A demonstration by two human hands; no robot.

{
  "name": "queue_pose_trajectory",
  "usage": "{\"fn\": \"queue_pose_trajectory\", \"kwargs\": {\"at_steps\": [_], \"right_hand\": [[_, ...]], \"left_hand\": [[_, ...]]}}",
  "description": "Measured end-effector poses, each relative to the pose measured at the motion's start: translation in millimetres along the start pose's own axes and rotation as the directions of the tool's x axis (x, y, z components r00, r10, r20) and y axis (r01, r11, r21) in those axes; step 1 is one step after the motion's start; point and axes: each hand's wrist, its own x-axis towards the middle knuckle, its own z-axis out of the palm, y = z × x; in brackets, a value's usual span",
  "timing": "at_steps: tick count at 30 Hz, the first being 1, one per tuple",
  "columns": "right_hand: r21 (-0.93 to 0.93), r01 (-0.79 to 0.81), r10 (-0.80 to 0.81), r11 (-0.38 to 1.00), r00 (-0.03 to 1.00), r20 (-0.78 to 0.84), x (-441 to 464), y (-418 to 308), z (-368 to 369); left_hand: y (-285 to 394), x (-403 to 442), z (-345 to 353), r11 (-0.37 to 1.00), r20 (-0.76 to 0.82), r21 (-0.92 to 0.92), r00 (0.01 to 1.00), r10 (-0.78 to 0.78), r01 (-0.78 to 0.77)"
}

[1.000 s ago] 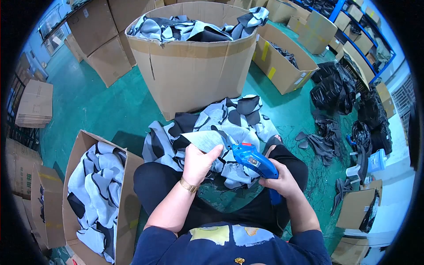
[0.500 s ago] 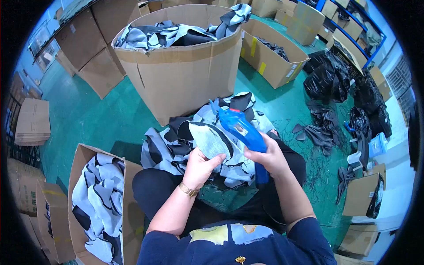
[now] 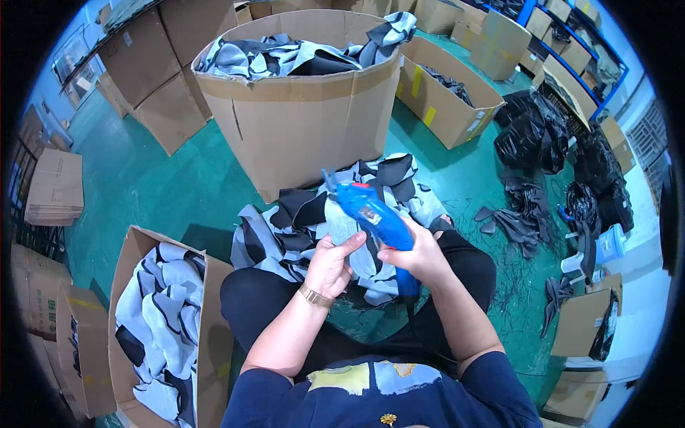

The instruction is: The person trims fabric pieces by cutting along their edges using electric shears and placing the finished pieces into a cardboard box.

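Observation:
My right hand (image 3: 419, 251) is wrapped round the handle of blue electric scissors (image 3: 374, 217) with a red button. Their narrow tip points up and away to the left. In my left hand (image 3: 330, 265), a pale grey fabric piece (image 3: 341, 222) is pinched between thumb and fingers. The scissors' head lies over the upper part of this piece, and I cannot tell whether the blades touch it. Just beyond both hands, a heap of grey and black fabric pieces (image 3: 260, 239) rests on the floor between my legs.
A tall carton (image 3: 300, 121) full of fabric pieces stands ahead. Another carton (image 3: 214, 314) of them is beside my left leg. Black plastic bags (image 3: 531, 132), dark scraps (image 3: 524, 210) and loose threads lie to the right. A long carton (image 3: 446, 118) sits behind.
The electric scissors have shifted left and slightly down, over the fabric piece. My left hand has turned, and less of the piece shows now. The view has moved slightly.

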Motion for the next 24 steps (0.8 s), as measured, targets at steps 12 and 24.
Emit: {"fn": "queue_pose_trajectory", "kwargs": {"at_steps": [12,24], "right_hand": [[0.338,-0.425,0.288,0.840,0.876,0.386,-67,32,-59],[0.294,-0.480,0.317,0.826,0.828,0.462,-69,41,-58]], "left_hand": [[26,-7,-13,0.999,0.124,-0.021,0.991,0.043,-0.041],[16,-5,-13,1.000,0.158,0.010,0.987,-0.012,0.011]]}}
